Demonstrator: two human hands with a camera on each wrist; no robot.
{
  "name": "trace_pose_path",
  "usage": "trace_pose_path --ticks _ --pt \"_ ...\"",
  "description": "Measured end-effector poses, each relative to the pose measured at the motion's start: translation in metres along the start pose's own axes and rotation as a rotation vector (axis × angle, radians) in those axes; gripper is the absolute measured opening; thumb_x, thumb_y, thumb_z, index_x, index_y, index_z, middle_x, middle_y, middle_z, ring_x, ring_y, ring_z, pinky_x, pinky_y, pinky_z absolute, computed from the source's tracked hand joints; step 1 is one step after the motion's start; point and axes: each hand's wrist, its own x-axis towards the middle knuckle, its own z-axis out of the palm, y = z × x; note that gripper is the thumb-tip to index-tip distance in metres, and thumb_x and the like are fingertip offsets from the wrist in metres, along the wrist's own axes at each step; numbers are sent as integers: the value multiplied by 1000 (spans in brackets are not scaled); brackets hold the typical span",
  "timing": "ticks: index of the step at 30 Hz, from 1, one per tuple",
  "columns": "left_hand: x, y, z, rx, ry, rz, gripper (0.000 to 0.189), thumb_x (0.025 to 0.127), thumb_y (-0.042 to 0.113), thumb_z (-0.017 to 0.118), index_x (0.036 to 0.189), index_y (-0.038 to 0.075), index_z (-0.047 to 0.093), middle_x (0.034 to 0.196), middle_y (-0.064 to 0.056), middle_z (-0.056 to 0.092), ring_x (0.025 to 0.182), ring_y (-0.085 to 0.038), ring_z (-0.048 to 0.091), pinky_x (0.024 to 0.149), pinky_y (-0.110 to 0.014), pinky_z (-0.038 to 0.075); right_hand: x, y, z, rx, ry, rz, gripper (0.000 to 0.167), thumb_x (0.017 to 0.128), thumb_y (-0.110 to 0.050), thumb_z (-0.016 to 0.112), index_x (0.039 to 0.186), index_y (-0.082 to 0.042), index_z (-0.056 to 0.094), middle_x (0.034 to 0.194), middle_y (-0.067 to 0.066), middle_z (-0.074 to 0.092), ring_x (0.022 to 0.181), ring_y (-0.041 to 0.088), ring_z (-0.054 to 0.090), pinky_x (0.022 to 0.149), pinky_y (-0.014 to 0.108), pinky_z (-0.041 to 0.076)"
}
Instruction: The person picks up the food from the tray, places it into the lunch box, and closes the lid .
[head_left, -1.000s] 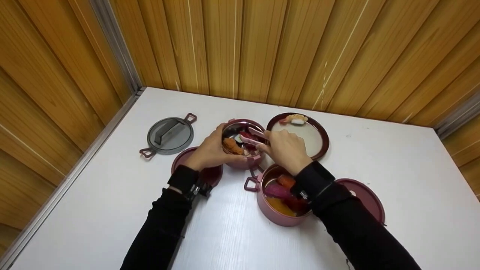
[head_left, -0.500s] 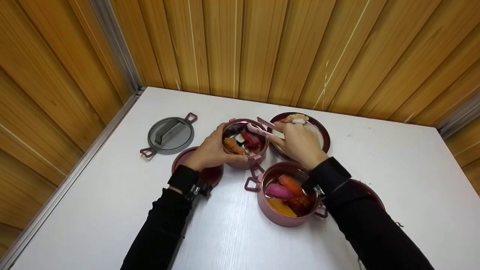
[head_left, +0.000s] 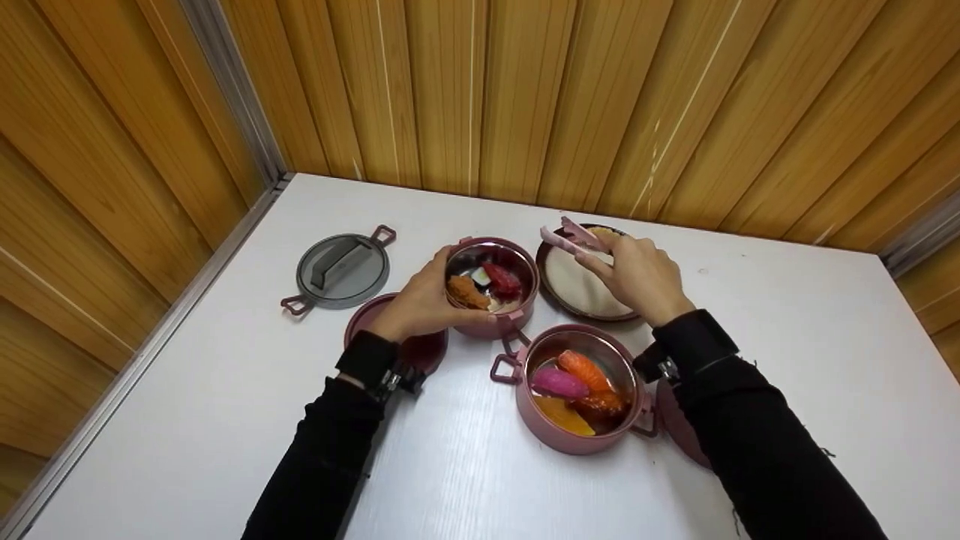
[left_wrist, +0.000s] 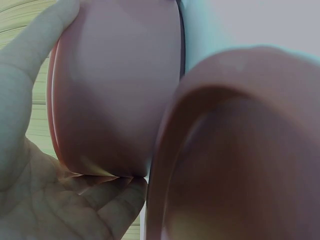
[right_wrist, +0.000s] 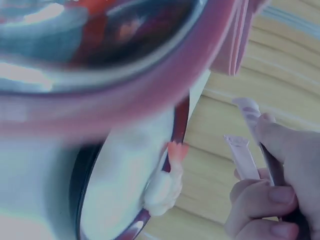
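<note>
My left hand [head_left: 422, 301] grips the side of a small pink pot [left_wrist: 115, 95], thumb on the near side and fingers round the far left. Inside lie a brown fried-looking piece [head_left: 467, 291], a white roll-like piece [head_left: 480, 277] and a red piece [head_left: 501, 279]. My right hand [head_left: 643, 274] holds pink tongs [head_left: 561, 240], their tips spread apart with nothing between them, over the white dark-rimmed plate [head_left: 581, 281]. At that plate's far edge lies a shrimp sushi [right_wrist: 165, 190], mostly covered by the tongs and hand in the head view.
A larger pink pot [head_left: 559, 440] with several colourful food pieces stands nearer, its handles sticking out. A grey handled lid [head_left: 352, 281] lies at left. A dark red lid [head_left: 426, 354] sits under my left wrist, another [head_left: 681, 431] beside my right forearm. Wooden panels [head_left: 510, 97] close the back.
My right hand has moved the tongs up and right, out of the small pot to over the plate; their tips are wider apart. The left hand keeps its hold on the pot.
</note>
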Motion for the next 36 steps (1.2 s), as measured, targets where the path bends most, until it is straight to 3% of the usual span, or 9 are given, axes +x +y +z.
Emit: trace_pose_path --ticks 4,8,13,15,18,22,27,32,36 --pt "0 0 -1 8 3 7 123 77 45 102 172 13 30 168 -14 50 160 -34 46 134 -57 35 4 13 -6 -6 -20 37 64 111 -53 63 159 -11 60 136 42 67 115 62 70 82 71 58" --pt "1 0 -3 7 4 4 123 77 44 102 172 13 30 169 -14 50 160 -34 46 135 -56 35 8 27 -10 -4 -34 71 65 111 -53 62 156 -7 62 126 41 71 106 59 71 77 68 55" --pt "2 1 -4 3 7 8 122 77 43 103 171 13 31 168 -14 51 159 -34 46 135 -55 35 12 41 -11 4 -13 76 48 110 -54 63 121 -8 74 91 23 65 85 44 65 65 52 48" --pt "2 1 -4 6 9 12 121 77 44 102 171 13 32 167 -14 51 159 -34 47 134 -56 36 13 45 -10 3 -9 82 45 110 -53 63 110 -9 71 87 20 61 83 42 62 64 49 46" --pt "2 1 -3 7 12 14 122 76 45 102 171 14 32 167 -13 51 159 -33 47 134 -57 36 15 50 -8 2 -1 93 45 111 -53 63 106 -8 69 93 26 66 88 49 66 67 55 49" --pt "2 0 -1 12 11 9 123 75 45 103 171 14 32 167 -13 51 159 -33 47 134 -56 37 16 52 -5 4 5 108 45 112 -50 62 107 -6 69 103 34 70 97 57 69 75 67 53" --pt "1 -1 0 22 12 8 122 76 45 103 171 15 32 167 -13 52 159 -34 48 133 -56 37 18 54 -3 3 -12 133 47 113 -52 59 111 -6 67 110 36 70 106 63 69 82 72 54" --pt "0 -2 1 15 15 14 125 75 46 103 172 15 31 167 -13 52 159 -34 48 133 -55 37 18 59 -4 6 -28 136 49 113 -54 57 117 -7 69 114 36 69 108 62 67 82 71 53" --pt "0 -2 0 7 12 4 128 74 48 103 173 16 29 169 -13 50 159 -32 47 134 -55 36 15 61 -5 2 -44 131 48 113 -54 58 124 -9 71 108 32 67 100 55 67 75 63 51"
